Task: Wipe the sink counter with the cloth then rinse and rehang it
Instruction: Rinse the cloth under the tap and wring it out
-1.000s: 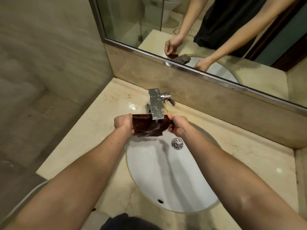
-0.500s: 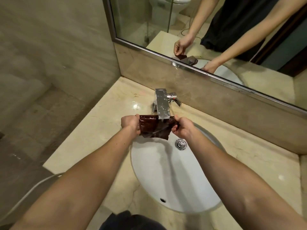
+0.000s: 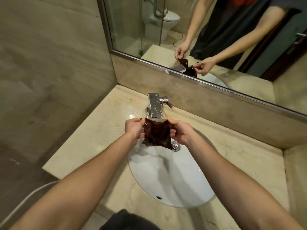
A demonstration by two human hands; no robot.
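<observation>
A wet dark brown cloth (image 3: 157, 134) hangs spread between my two hands, just below and in front of the chrome faucet (image 3: 155, 106). My left hand (image 3: 134, 129) pinches its upper left corner and my right hand (image 3: 180, 131) pinches the upper right corner. The cloth dangles over the back of the white oval sink (image 3: 167, 176), partly covering the chrome drain (image 3: 174, 146). The beige marble counter (image 3: 103, 133) surrounds the basin. I cannot tell whether water runs from the spout.
A mirror (image 3: 207, 39) with a metal frame runs along the back wall and reflects my arms and the cloth. A tiled wall (image 3: 49, 63) closes the left side. A white hose (image 3: 25, 201) hangs below the counter's left edge.
The cloth has come out from under the spout toward me and now hangs lower and more spread out. The camera has tilted up, showing more mirror.
</observation>
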